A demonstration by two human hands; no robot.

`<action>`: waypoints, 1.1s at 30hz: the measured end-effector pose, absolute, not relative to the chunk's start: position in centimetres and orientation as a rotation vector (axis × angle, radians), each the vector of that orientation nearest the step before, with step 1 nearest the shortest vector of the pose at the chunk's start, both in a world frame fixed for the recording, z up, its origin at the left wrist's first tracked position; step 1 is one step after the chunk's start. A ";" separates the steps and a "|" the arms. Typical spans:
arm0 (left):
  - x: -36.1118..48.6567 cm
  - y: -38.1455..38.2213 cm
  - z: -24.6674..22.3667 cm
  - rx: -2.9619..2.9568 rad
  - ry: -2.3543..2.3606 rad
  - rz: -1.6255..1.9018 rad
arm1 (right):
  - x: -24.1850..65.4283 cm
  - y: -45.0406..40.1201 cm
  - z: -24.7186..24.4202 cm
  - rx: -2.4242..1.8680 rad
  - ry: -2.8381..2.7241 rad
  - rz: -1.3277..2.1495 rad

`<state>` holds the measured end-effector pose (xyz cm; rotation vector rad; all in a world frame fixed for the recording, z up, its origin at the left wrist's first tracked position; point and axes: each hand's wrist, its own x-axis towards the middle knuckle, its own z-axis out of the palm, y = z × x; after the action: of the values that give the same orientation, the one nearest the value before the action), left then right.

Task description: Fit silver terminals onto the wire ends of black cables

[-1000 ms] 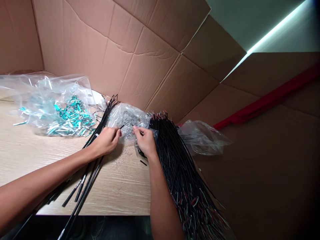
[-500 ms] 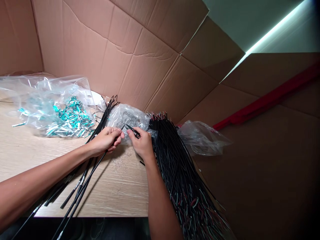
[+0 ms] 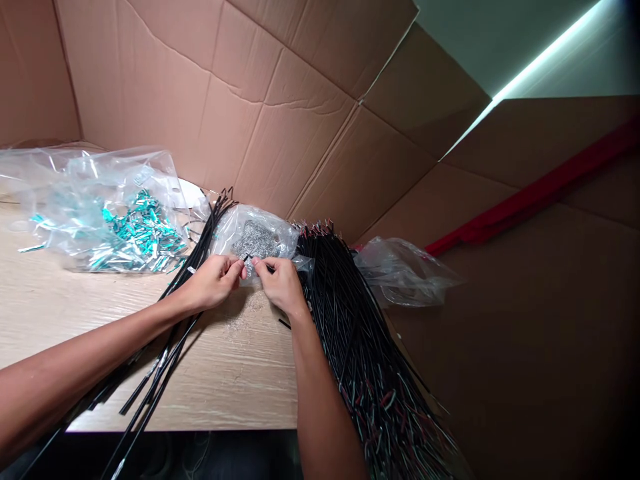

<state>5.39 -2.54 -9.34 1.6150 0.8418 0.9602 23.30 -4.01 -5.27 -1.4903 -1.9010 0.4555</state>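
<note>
My left hand [image 3: 216, 283] is closed in a pinch around a black cable [image 3: 247, 258], whose short end sticks out past the fingertips. My right hand [image 3: 283, 288] is closed around dark snips [image 3: 271, 269], which its fingers mostly hide. The right fingertips meet the cable's end, close to the left fingertips. Just beyond both hands lies a clear plastic bag [image 3: 285, 235] of fine silvery clippings. Several more black cables [image 3: 204, 248] pass beneath my left forearm, some with shiny silver wrapping near their ends.
A large clear bag [image 3: 160, 167] of teal and silver scraps lies at the left. A thick bundle of black cables [image 3: 345, 313] with stripped coloured ends runs along the right. Behind it sits a crumpled plastic bag [image 3: 407, 270]. Cardboard walls [image 3: 300, 140] enclose the wooden table [image 3: 240, 393].
The snips' blades, pointing at the cable's end before, have turned back into my right hand. The right thumb and finger have come to the cable's tip.
</note>
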 end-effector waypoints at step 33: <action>5.0 -3.4 -7.8 1.181 0.626 0.890 | 23.1 -4.1 -5.7 -1.367 -1.866 0.479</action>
<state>5.04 -3.39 -7.79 1.1808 0.6259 0.8904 23.13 -4.06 -5.74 -1.3670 -1.8661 0.4787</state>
